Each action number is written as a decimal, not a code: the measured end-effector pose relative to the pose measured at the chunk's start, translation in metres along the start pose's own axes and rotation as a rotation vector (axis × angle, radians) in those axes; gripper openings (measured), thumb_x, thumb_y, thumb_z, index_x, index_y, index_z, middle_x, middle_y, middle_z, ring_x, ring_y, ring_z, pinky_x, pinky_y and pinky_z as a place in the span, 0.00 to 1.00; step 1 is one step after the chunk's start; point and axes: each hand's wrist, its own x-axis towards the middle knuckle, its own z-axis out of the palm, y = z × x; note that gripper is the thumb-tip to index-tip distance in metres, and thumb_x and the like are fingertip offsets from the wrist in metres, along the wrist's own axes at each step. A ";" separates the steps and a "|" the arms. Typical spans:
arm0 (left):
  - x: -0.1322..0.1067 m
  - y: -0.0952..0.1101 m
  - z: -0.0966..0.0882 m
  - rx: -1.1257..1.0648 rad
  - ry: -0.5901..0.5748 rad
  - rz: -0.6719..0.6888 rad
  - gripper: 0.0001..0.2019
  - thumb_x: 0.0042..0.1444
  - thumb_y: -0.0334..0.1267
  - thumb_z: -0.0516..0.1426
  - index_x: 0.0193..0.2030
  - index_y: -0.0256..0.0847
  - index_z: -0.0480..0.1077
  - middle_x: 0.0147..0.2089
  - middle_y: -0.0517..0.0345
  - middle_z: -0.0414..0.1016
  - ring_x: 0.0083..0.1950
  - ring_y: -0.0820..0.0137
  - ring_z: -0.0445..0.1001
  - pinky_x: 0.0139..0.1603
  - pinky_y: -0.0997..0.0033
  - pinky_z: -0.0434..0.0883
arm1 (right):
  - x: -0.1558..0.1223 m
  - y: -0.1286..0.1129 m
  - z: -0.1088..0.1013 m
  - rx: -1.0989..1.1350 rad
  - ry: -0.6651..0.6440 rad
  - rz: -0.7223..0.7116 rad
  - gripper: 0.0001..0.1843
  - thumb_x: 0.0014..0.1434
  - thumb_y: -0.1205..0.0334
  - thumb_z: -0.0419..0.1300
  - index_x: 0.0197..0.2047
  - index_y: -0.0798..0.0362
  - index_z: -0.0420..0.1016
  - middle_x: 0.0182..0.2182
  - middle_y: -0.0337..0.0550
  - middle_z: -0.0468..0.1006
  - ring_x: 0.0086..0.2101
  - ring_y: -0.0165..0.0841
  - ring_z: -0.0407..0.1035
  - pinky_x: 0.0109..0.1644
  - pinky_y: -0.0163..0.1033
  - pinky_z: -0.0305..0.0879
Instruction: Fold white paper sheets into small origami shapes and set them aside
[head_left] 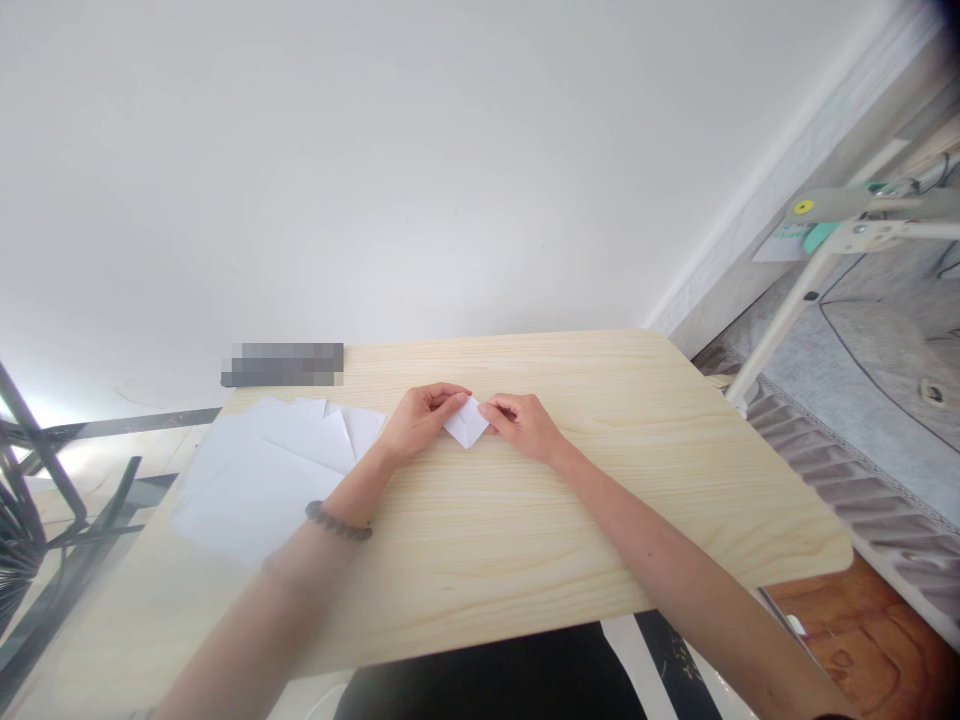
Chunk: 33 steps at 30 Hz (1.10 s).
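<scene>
A small folded piece of white paper, diamond-shaped with a crease down its lower middle, is held between my two hands just over the wooden table. My left hand pinches its upper left edge between thumb and fingers. At the right corner, the thumb and curled fingers of my right hand grip the paper. Left of my left hand lie several loose sheets of white paper, spread and overlapping. A dark beaded bracelet circles my left wrist.
A dark, pixelated oblong object lies at the table's back left edge, near the white wall. On the right stand a white metal frame and a grey couch. Black metal legs are at the far left.
</scene>
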 end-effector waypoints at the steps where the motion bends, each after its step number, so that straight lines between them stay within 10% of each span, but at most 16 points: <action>1: 0.000 0.000 -0.001 0.003 -0.001 -0.009 0.19 0.51 0.49 0.53 0.41 0.35 0.71 0.35 0.54 0.75 0.34 0.70 0.70 0.32 0.74 0.66 | 0.000 0.000 0.000 -0.001 0.001 0.002 0.18 0.58 0.54 0.48 0.25 0.57 0.69 0.18 0.37 0.68 0.20 0.23 0.58 0.25 0.30 0.53; 15: 0.003 -0.004 -0.004 -0.118 -0.096 -0.096 0.20 0.49 0.49 0.55 0.40 0.34 0.71 0.36 0.51 0.76 0.38 0.65 0.73 0.39 0.65 0.70 | 0.000 0.004 0.000 -0.122 0.102 0.002 0.19 0.58 0.54 0.46 0.22 0.56 0.65 0.17 0.34 0.64 0.19 0.22 0.53 0.25 0.31 0.48; 24: 0.001 -0.003 -0.008 0.231 -0.031 0.077 0.23 0.52 0.45 0.53 0.54 0.41 0.61 0.40 0.54 0.72 0.31 0.74 0.68 0.32 0.73 0.66 | 0.001 0.007 0.001 -0.199 0.147 0.037 0.20 0.59 0.54 0.45 0.23 0.56 0.66 0.17 0.35 0.63 0.19 0.23 0.53 0.25 0.31 0.48; 33: 0.001 -0.007 -0.003 0.700 0.018 0.292 0.20 0.49 0.45 0.56 0.49 0.44 0.66 0.48 0.52 0.64 0.51 0.62 0.61 0.53 0.60 0.59 | 0.004 0.018 0.007 -0.422 0.237 0.040 0.12 0.55 0.54 0.53 0.28 0.54 0.70 0.28 0.42 0.67 0.34 0.31 0.61 0.39 0.35 0.58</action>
